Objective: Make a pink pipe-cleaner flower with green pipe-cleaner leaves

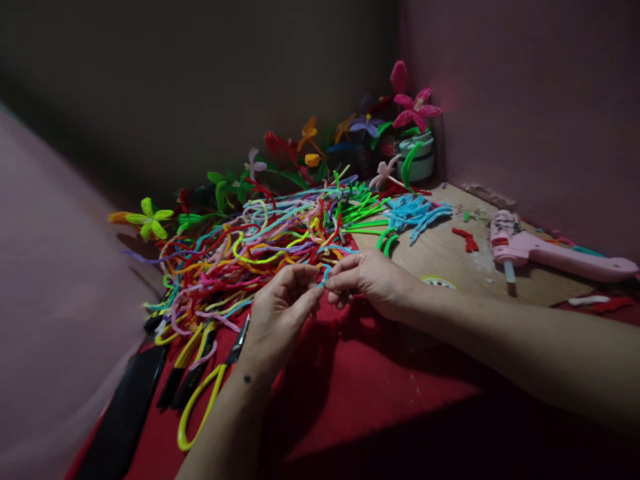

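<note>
A short light-blue pipe cleaner (326, 273) is pinched between my two hands, over the front edge of a colourful heap. My left hand (286, 303) grips its lower part between thumb and fingertips. From the other side, my right hand (367, 279) closes its fingertips on the same piece, almost touching the left. Part of the piece is hidden by my fingers. Just behind the hands lies a large tangle of pipe cleaners (270, 250) in many colours. A bundle of light-blue looped pieces (415, 212) rests on a wooden board (440, 253) beyond my right hand.
At right lies a pink glue gun (560, 253), nozzle toward the board. Yellow-handled scissors (203, 407) and black-and-yellow pliers (193, 363) lie by my left forearm, beside a black flat object (125, 407). Pipe-cleaner flowers (415, 110) stand along the back wall. Red cloth (360, 407) covers the table.
</note>
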`<state>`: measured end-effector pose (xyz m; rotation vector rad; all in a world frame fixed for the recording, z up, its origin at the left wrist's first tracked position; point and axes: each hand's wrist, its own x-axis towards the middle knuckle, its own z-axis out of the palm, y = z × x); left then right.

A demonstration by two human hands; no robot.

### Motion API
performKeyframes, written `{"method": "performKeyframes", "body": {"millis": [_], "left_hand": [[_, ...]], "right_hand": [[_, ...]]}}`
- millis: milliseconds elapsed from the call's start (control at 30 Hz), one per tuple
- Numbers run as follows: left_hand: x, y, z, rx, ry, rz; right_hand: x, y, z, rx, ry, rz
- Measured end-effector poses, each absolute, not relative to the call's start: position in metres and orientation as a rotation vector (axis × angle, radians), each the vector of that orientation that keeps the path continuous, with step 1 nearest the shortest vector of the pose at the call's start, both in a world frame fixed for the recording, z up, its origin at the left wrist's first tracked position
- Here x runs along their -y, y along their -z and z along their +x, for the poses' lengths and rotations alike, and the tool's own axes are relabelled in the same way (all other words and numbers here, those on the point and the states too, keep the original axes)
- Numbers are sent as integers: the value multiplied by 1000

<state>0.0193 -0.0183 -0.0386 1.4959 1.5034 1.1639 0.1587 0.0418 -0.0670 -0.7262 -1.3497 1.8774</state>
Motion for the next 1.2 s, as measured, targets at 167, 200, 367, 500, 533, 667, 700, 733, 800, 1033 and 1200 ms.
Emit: {"method": "performKeyframes", "body": {"millis": [167,200,367,500,533,667,700,733,800,1033,1200], "left_hand": [[18,37,22,-1466,-1092,1443],[18,36,22,-1472,-1088,1439],[19,39,26,-1511,-1077,1425],[20,44,27,-1557,-1132,1500],[21,45,27,-1595,-1146,1543],[23,47,29,-1751,-1195,1741],[23,47,29,-1766,-1223,1741],[23,47,30,-1759,-1247,1701],[22,46,31,-1668,-1271,1516],[20,41,30,-1492,-1213,1247],[22,38,28,-1611,-1086,1430]], "right_hand": [[-39,63,159,1476,-1758,-768],[-38,62,159,1506,-1722,-797],[-34,59,160,1735,-1449,-894],[-32,60,162,1908,-1170,-887],[-31,60,162,1929,-1138,-896],[-30,58,161,1908,-1179,-901],[-30,58,160,1869,-1249,-886],[-31,57,160,1819,-1336,-868],[-31,56,159,1706,-1524,-841],[-35,60,159,1473,-1812,-762],[-40,61,161,1471,-1959,-743]]}}
